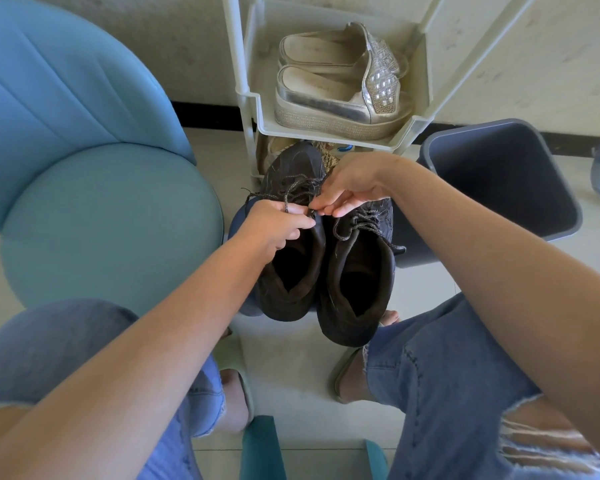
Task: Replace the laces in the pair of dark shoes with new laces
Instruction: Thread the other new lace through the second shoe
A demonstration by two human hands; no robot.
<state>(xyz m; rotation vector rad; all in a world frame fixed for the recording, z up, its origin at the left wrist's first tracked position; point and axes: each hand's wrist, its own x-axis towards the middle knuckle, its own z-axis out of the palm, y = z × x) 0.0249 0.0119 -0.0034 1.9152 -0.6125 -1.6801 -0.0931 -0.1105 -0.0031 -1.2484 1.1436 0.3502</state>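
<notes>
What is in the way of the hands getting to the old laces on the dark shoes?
Nothing visible. The left hand and right hand already pinch the lace of one dark shoe. The second lace, on the other shoe, lies uncovered too.

Left hand (278, 225) covers upper eyelets of left shoe (291, 271). Right hand (352, 183) hides toe of right shoe (357, 278). Lace (291, 192) pinched where fingertips meet: knot or loose end, too small to tell. Dark blue surface (238, 220) under shoes mostly hidden. Beyond hands, woven item (330, 154) mostly behind shoe toe, unidentifiable. Bin (492, 174) right of right hand partly behind forearm. Chair (84, 168) left of left hand cut by edge.
</notes>
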